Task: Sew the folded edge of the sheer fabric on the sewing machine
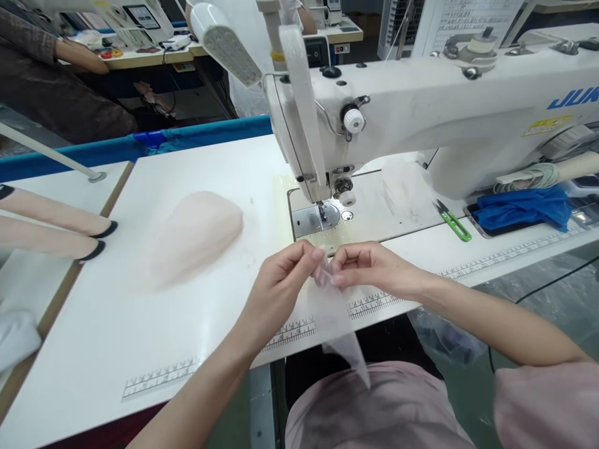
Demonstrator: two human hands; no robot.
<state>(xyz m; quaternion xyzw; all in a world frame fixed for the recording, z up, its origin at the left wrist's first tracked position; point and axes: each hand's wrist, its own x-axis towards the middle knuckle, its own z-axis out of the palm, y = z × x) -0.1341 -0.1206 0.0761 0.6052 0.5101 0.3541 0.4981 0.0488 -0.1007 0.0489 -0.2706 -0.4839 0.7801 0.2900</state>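
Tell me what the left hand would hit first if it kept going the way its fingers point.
The left hand points right, toward the right hand. It would meet the sheer fabric piece pinched between them, then the right hand's fingertips almost at once.

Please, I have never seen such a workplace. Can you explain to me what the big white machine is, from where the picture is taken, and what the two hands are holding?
The picture comes from a camera on the worker's head, looking down at their own hands. The big white machine is a sewing machine standing on a white table with rulers printed along its edge. The left hand and the right hand together pinch a thin, sheer piece of fabric that hangs down toward the lap. On the table lie a pale pink fabric pile, green thread snips and a blue cloth.
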